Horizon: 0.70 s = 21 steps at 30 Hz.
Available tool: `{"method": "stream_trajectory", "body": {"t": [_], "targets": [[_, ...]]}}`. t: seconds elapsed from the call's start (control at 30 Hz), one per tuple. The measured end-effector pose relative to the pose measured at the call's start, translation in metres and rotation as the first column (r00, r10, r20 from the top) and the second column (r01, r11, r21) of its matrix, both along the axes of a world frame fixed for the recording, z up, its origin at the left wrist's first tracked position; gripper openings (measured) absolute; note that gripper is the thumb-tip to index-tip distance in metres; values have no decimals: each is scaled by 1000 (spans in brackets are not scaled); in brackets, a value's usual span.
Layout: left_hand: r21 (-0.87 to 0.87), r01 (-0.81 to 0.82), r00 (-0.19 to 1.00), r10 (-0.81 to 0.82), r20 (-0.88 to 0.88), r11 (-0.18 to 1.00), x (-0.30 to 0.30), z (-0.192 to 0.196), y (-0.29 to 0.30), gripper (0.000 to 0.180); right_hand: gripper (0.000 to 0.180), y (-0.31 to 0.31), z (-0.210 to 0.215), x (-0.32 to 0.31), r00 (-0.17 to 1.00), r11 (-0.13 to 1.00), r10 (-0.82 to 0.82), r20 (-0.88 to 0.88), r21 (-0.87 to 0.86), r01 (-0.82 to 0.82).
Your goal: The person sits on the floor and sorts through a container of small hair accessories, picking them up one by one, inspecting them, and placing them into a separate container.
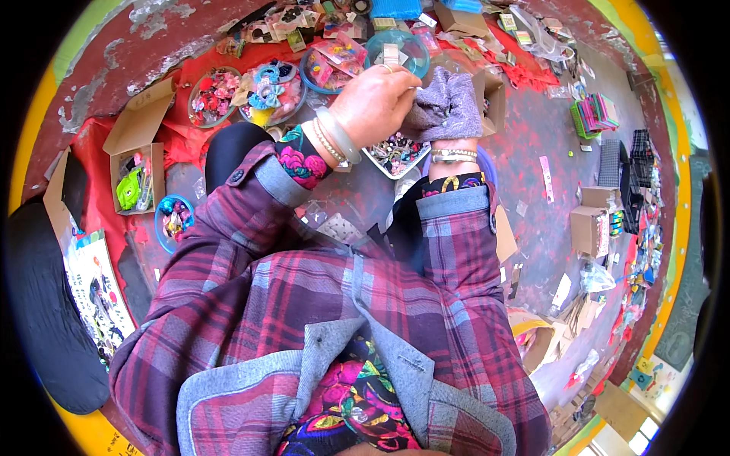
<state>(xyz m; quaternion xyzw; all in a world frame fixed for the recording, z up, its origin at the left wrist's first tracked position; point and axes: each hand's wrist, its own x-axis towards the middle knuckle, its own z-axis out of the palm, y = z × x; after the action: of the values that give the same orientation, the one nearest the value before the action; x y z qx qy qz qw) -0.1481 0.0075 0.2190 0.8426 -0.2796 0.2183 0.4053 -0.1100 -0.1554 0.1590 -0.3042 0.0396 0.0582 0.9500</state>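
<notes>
My left hand (372, 105), with a pale bangle and beads at its wrist, reaches over the baskets. Its fingers are bent and pressed together at the edge of a purple-grey knitted piece (447, 106); what they pinch is too small to make out. That knitted piece covers my right hand (455, 144) from the wrist up, so its fingers are hidden. Dark folds gather in the middle of the knit. Beneath my hands lies a white tray (408, 173) of small colourful trinkets. Just beyond my left hand is a clear teal bowl (417, 55).
Round baskets (303, 95) of hair accessories stand at the far left. An open cardboard box (137, 148) sits at left, near a blue basket (169, 242). On the right are a green basket (584, 121) and small cartons (589, 230). Scraps litter the floor (544, 251).
</notes>
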Motion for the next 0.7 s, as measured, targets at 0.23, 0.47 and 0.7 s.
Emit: {"method": "stream_trajectory", "body": {"t": [0.23,0.47,0.7], "targets": [[20,-24,1000,24,-5,999,3,-5,1,13,13,-2,7,-5,999,1000,-10,-45,5,10],[37,-56,998,57,-41,998,3,-4,5,13,18,-2,9,-4,997,994,60,45,-93,-55],[21,-46,999,46,-15,999,0,-2,4,15,27,-3,19,-13,981,986,163,-105,50,-158]]}}
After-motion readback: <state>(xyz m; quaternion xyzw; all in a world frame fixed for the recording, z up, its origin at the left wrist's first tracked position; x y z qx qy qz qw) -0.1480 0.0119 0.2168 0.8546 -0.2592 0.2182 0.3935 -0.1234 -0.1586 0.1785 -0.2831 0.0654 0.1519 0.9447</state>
